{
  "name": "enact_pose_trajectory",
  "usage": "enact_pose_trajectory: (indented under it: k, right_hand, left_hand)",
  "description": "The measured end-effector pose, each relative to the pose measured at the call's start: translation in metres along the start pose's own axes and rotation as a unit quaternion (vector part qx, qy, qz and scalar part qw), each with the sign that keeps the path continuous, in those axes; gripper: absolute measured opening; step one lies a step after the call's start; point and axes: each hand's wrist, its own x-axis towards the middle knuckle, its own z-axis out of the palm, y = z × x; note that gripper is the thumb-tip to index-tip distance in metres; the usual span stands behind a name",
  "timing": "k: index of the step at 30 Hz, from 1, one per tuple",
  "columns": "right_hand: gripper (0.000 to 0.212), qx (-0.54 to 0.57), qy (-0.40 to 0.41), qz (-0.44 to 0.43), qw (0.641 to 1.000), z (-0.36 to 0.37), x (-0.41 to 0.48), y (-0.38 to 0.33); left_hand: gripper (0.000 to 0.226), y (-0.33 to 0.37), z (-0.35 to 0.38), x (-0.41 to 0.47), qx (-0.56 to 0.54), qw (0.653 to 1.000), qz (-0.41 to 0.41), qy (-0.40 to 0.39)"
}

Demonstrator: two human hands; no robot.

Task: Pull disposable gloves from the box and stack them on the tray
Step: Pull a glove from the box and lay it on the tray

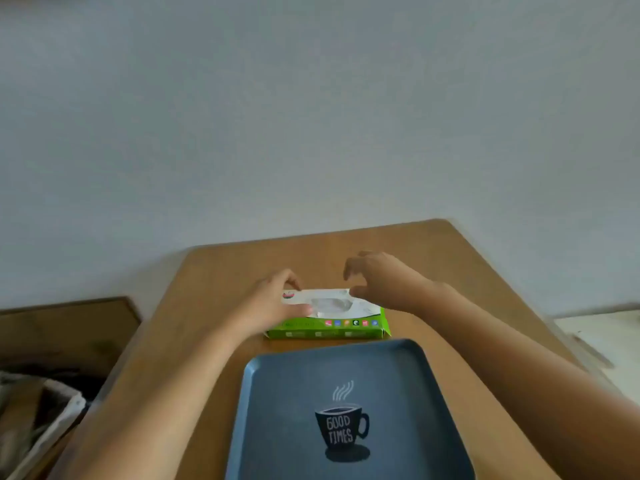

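Observation:
A green and white glove box [346,325] lies flat on the wooden table [214,271], its top slot showing crumpled clear gloves [330,304]. My left hand [273,303] grips the box's left end, thumb on top near the slot. My right hand [381,282] hovers over the right end of the box with fingers loosely curled and thumb near the top, holding nothing. A dark blue tray [277,410] with a "Good Times" cup print sits just in front of the box, with nothing on it.
A white wall [311,116] rises right behind the table. Lower left stands a dark wooden surface [69,327] and a white-rimmed basket [52,420]. A pale surface [602,341] lies at the right edge.

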Motion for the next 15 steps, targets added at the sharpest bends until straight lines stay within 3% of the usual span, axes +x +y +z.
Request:
enact_pose_trajectory:
  k: [6, 9, 15]
  right_hand:
    - [0.026, 0.061, -0.01, 0.011, 0.998, 0.057, 0.015, -0.005]
    - [0.022, 0.07, 0.025, 0.022, 0.997, 0.067, 0.01, -0.006]
    - [0.019, 0.029, 0.053, 0.032, 0.998, 0.075, 0.001, -0.01]
  left_hand:
    - [0.097, -0.009, 0.042, 0.01, 0.033, 0.998, -0.016, -0.06]
    - [0.093, -0.012, 0.052, 0.007, 0.097, 0.995, -0.018, -0.032]
    - [0.093, -0.011, 0.058, -0.007, 0.113, 0.993, -0.021, -0.018]
